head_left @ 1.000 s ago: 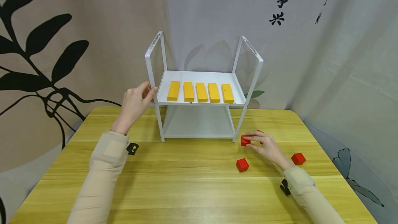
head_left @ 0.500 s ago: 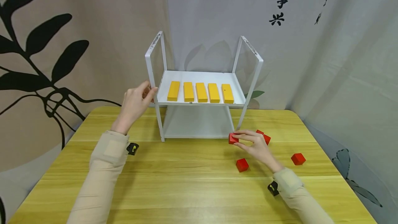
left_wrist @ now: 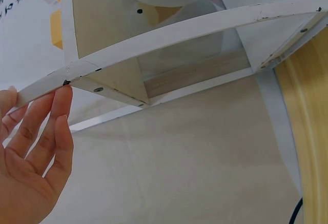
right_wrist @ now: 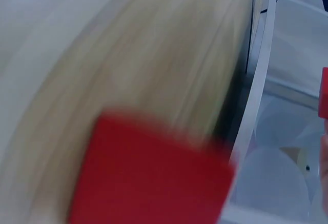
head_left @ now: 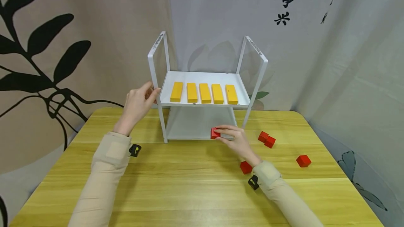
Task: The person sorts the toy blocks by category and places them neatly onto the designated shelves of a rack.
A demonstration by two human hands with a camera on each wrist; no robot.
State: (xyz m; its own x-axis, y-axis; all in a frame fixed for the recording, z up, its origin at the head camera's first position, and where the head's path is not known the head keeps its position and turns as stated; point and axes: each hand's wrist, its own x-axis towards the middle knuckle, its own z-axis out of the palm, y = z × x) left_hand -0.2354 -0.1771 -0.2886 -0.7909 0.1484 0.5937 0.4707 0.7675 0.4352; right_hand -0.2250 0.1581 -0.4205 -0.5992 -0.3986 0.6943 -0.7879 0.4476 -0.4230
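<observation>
A white two-tier shelf rack (head_left: 202,105) stands on the table. My left hand (head_left: 135,105) pinches its left front post (head_left: 153,71) between thumb and fingers; in the left wrist view the fingertips (left_wrist: 62,97) sit against the white frame. My right hand (head_left: 236,142) pinches a small red cube (head_left: 215,133) in front of the lower shelf (head_left: 195,122). At the right edge of the right wrist view, the held cube (right_wrist: 324,93) is partly cut off. Several yellow blocks (head_left: 205,94) lie in a row on the upper shelf.
Behind my right wrist lies a red cube (head_left: 245,167), partly hidden by the sleeve. Two red cubes (head_left: 269,142) lie together right of the rack, and another red cube (head_left: 303,161) sits farther right. A printed curtain (head_left: 208,20) hangs behind the wooden table (head_left: 176,192).
My right hand has carried the red cube leftward, from beside the other cubes to the front of the lower shelf. My left hand has stayed on the post.
</observation>
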